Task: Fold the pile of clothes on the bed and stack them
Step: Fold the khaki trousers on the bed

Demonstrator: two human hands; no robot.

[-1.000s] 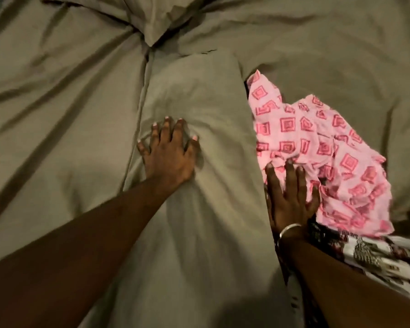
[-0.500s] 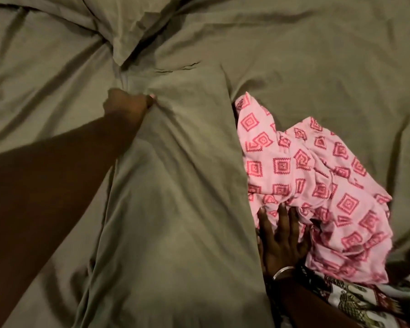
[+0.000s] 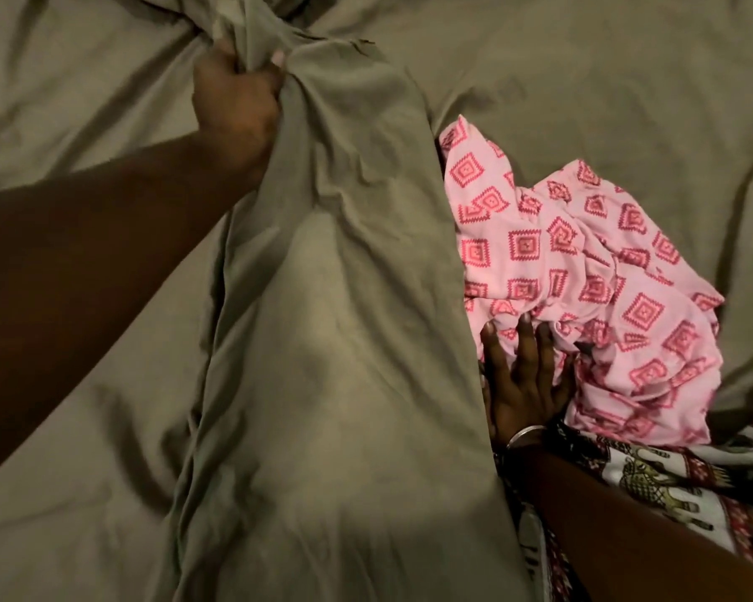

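Note:
A long olive-green cloth (image 3: 344, 341) lies folded lengthwise down the middle of the bed. My left hand (image 3: 235, 102) grips its bunched far end and lifts it off the bed. To the right lies a crumpled pink garment with red square patterns (image 3: 583, 271). My right hand (image 3: 522, 380), a silver bangle on its wrist, rests flat with straight fingers at the edge between the olive cloth and the pink garment.
The bed is covered by an olive-green sheet (image 3: 583, 80) of nearly the same colour as the cloth. A black, white and red elephant-print fabric (image 3: 670, 480) lies at the lower right, under my right forearm.
My left hand went from pressing flat on the olive cloth to reaching its far end, gripping it and lifting it. My right hand stayed flat by the pink garment.

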